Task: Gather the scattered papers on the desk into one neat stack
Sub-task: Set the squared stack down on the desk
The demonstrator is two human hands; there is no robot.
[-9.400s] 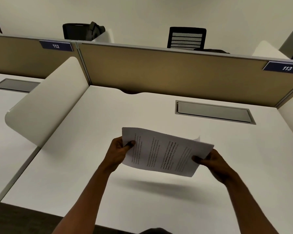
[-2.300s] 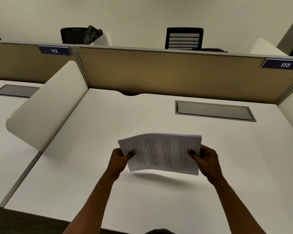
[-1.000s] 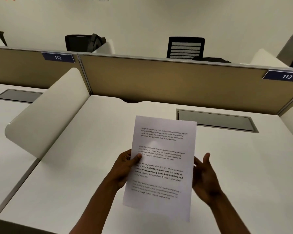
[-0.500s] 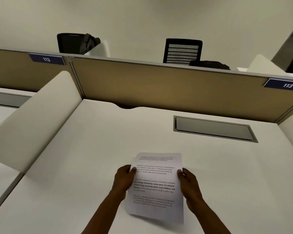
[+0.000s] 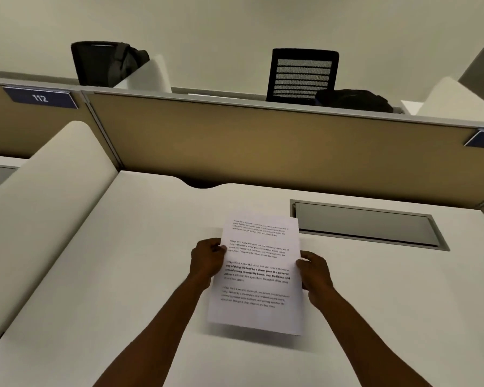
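Note:
A stack of white printed papers hangs in portrait orientation just above the white desk, its shadow falling on the desk below its near edge. My left hand pinches the stack's left edge with the thumb on top. On the right edge, my right hand grips at about the same height. The sheets look aligned, with edges flush. No other loose paper shows on the desk.
A grey cable hatch is set into the desk just right of the stack's top. A tan partition closes the back. A curved white side divider bounds the left. Office chairs stand beyond the partition.
The stack was turned from landscape to portrait. My right hand, briefly open beside it, now grips the right edge. Since half a second ago the stack has moved away from me toward the hatch.

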